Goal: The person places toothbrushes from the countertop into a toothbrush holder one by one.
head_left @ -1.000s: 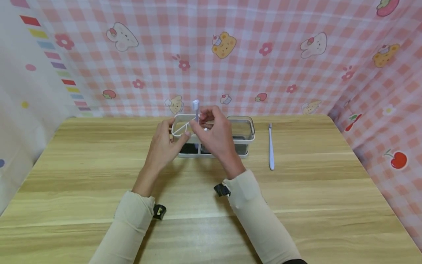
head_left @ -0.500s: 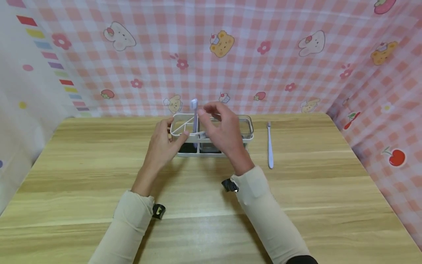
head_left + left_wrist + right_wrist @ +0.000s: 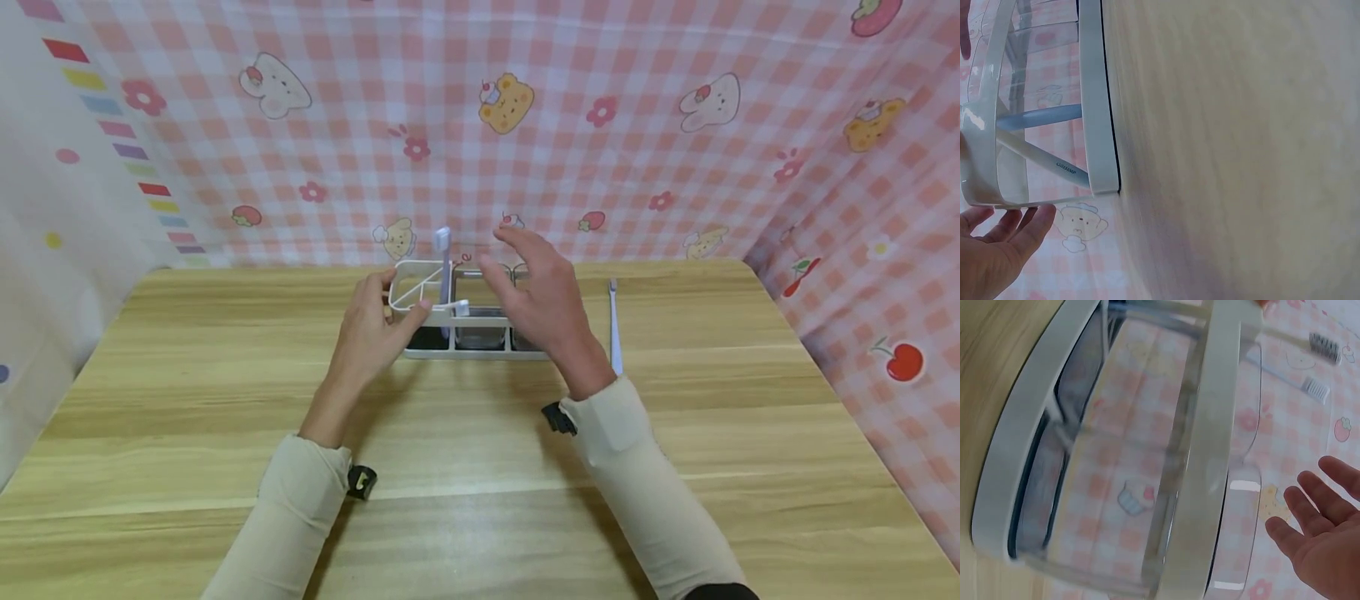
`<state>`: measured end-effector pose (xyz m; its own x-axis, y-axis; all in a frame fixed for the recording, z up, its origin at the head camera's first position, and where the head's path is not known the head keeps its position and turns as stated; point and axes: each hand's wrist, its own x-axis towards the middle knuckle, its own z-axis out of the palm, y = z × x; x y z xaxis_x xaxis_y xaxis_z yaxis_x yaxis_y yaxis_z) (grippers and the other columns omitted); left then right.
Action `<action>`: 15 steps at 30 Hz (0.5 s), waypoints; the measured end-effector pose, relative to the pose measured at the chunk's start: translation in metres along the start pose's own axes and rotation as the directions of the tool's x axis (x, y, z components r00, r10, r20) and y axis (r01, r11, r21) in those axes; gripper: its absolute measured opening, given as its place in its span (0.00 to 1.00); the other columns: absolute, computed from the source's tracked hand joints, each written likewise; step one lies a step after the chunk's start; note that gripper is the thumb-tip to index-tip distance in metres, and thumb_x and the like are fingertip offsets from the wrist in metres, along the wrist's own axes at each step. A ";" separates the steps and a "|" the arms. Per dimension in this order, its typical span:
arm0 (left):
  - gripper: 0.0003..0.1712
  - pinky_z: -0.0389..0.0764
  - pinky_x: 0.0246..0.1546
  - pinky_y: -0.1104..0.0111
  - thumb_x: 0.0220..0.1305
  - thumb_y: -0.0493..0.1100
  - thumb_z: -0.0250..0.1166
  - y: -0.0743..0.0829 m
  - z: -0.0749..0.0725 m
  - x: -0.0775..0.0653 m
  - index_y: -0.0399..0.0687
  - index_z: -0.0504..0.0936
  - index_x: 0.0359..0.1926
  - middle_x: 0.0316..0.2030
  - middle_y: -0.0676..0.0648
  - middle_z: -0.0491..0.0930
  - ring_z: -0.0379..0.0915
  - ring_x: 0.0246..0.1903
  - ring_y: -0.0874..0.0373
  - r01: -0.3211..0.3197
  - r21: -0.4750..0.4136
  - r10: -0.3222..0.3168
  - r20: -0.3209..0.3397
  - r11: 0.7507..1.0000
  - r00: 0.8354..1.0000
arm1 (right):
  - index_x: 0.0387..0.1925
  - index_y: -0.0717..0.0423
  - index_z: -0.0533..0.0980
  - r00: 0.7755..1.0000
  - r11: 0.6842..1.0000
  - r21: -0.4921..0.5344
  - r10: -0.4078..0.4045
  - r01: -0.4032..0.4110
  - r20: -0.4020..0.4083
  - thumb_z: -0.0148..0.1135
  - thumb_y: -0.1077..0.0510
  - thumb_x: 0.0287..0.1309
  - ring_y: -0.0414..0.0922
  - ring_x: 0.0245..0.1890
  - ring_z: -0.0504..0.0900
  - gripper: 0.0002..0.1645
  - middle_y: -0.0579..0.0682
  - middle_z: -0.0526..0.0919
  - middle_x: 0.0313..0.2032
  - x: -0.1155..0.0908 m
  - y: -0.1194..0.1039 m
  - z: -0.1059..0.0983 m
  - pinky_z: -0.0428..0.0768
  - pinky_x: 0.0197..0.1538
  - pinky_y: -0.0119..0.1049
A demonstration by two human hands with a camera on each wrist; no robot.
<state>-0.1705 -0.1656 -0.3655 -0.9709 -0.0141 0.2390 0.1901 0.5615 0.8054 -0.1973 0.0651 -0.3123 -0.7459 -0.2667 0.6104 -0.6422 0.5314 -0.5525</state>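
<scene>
Two hands: left (image 3: pixel 374 327) grips holder (image 3: pixel 483 322); right (image 3: pixel 550 300) hovers, fingers (image 3: pixel 1304 511) apart.

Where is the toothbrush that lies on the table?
In the head view, the loose toothbrush lies right of the toothbrush holder and the right hand.

The holder (image 3: pixel 1216 425) is white with dark strips in its base. Inside, one toothbrush (image 3: pixel 445 279) is pale lilac-blue, the white toothbrush (image 3: pixel 1043 157) has dark grey bristles, and the toothbrush on the right (image 3: pixel 615 329) is pale lilac. The table (image 3: pixel 187 417) is streaky tan wood grain; the far cloth (image 3: pixel 450 92) is pink-and-white check with yellow bears. Both sleeves (image 3: pixel 281 517) are beige.
</scene>
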 end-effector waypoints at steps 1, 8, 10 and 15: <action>0.42 0.81 0.50 0.53 0.67 0.57 0.65 0.000 0.000 0.000 0.34 0.63 0.70 0.56 0.37 0.69 0.69 0.52 0.46 0.001 0.000 -0.001 0.000 1.000 1.000 | 0.63 0.63 0.76 1.000 1.000 -0.013 0.005 -0.005 0.001 0.61 0.50 0.71 0.52 0.66 0.73 0.26 0.58 0.77 0.63 0.000 0.002 -0.002 0.69 0.69 0.46; 0.42 0.80 0.51 0.53 0.67 0.56 0.65 0.002 0.001 0.000 0.34 0.63 0.70 0.56 0.37 0.69 0.69 0.52 0.46 0.015 0.001 -0.015 -0.001 1.000 1.000 | 0.65 0.61 0.75 0.998 0.988 -0.138 0.065 -0.064 0.002 0.62 0.50 0.70 0.54 0.68 0.69 0.29 0.58 0.74 0.66 -0.002 0.014 -0.019 0.67 0.69 0.51; 0.42 0.80 0.51 0.53 0.67 0.56 0.65 0.002 0.001 0.000 0.34 0.63 0.71 0.56 0.37 0.69 0.69 0.53 0.46 0.019 0.002 -0.019 -0.001 1.000 1.000 | 0.65 0.62 0.74 0.997 0.985 -0.156 0.078 -0.078 -0.006 0.63 0.50 0.69 0.55 0.67 0.69 0.30 0.59 0.74 0.66 -0.002 0.016 -0.022 0.67 0.69 0.52; 0.43 0.80 0.50 0.54 0.67 0.57 0.65 0.001 0.001 0.000 0.34 0.63 0.71 0.56 0.37 0.69 0.69 0.53 0.46 0.019 0.008 -0.019 -0.002 1.000 1.000 | 0.65 0.64 0.74 0.995 0.981 -0.168 0.094 -0.100 -0.040 0.64 0.51 0.68 0.57 0.67 0.69 0.30 0.61 0.74 0.65 -0.003 0.022 -0.029 0.67 0.69 0.53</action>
<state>-0.1704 -0.1644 -0.3654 -0.9741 -0.0261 0.2248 0.1705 0.5681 0.8051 -0.2037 0.1008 -0.3096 -0.7953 -0.1827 0.5780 -0.5255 0.6832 -0.5071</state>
